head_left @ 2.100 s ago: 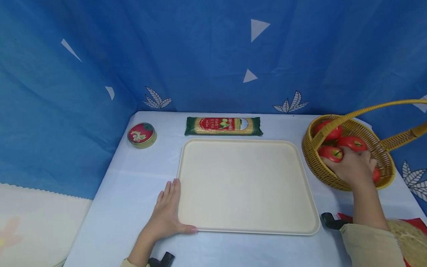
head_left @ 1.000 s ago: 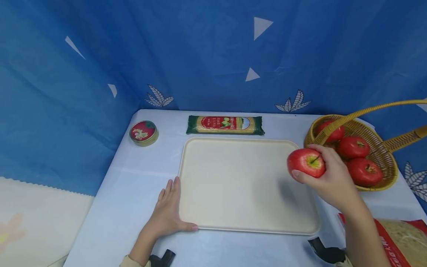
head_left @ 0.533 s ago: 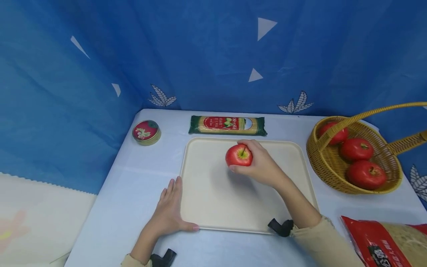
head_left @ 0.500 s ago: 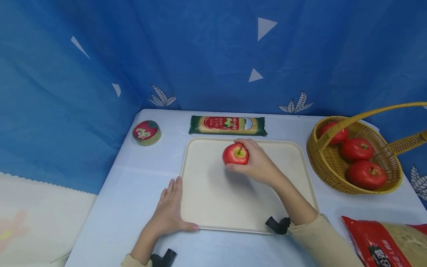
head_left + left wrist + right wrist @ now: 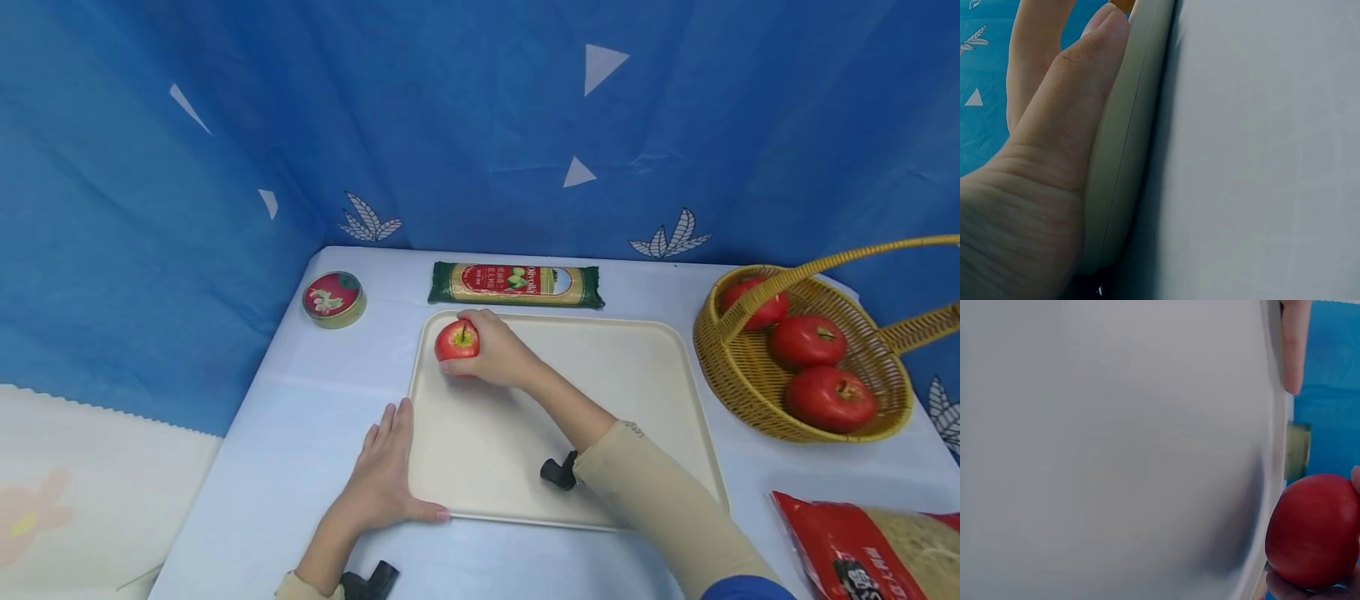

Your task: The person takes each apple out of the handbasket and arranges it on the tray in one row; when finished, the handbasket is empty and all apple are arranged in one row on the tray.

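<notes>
Since the earlier frames the right hand (image 5: 497,356) has carried the apple (image 5: 457,341) out of the basket (image 5: 738,392) and across the tray (image 5: 600,417) to its far left corner. The fingers and thumb are curled round the apple, stem up; they cover its right side. Whether the apple touches the tray floor cannot be told: the head view shows only a shadow beneath it, and the right wrist view cuts the apple (image 5: 1313,528) off at the frame edge.

The left hand (image 5: 378,483) has not moved. It lies flat on the table (image 5: 300,433) with straight fingers along the tray's left edge and the thumb along the near edge, holding nothing. In the left wrist view the thumb (image 5: 1079,94) presses against the tray rim (image 5: 1129,144); the other fingers are out of that frame.

Three more apples (image 5: 808,340) lie in the basket, one partly hidden by the handle. A pasta packet (image 5: 516,284) lies just beyond the tray, a round tin (image 5: 333,297) to its left. A red bag (image 5: 870,542) is cut off at the lower right corner.
</notes>
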The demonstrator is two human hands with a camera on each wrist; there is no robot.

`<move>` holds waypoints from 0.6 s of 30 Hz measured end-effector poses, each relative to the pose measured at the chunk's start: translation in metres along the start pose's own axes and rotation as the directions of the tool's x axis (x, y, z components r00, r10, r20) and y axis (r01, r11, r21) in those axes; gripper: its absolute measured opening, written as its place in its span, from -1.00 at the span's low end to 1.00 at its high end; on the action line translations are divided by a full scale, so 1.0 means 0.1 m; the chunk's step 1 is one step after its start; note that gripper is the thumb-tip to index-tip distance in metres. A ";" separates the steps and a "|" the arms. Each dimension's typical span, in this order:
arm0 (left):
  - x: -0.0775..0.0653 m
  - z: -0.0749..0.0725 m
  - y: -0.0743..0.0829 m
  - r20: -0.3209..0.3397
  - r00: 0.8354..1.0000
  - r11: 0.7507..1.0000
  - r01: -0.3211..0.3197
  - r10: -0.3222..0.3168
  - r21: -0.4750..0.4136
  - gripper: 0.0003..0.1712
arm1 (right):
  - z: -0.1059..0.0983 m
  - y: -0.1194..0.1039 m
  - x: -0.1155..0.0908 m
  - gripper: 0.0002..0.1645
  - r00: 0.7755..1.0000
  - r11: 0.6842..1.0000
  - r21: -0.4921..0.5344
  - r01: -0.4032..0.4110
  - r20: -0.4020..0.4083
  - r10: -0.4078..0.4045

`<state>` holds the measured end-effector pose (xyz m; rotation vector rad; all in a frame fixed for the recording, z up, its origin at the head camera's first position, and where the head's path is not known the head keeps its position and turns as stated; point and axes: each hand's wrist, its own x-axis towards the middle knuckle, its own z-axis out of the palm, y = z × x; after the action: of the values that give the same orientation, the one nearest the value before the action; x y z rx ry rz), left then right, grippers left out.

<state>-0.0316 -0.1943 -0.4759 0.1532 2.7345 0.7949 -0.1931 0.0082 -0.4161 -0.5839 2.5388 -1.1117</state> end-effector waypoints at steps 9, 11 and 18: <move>0.01 0.00 0.01 0.013 1.000 1.000 -0.004 0.004 0.010 0.89 | 0.23 -0.07 0.14 0.06 0.999 1.000 0.002 0.031 0.024 -0.031; 0.01 0.00 0.01 0.017 1.000 1.000 -0.004 0.004 0.006 0.89 | 0.26 -0.08 0.14 0.06 0.999 0.999 0.006 0.040 0.021 -0.040; 0.00 0.00 0.00 0.017 1.000 1.000 -0.004 0.004 0.006 0.88 | 0.35 -0.10 0.16 0.08 0.999 0.999 -0.034 0.043 0.027 -0.042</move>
<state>-0.0315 -0.1942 -0.4764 0.1664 2.7220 0.7838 -0.1893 -0.0275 -0.4328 -0.6596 2.5388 -1.0683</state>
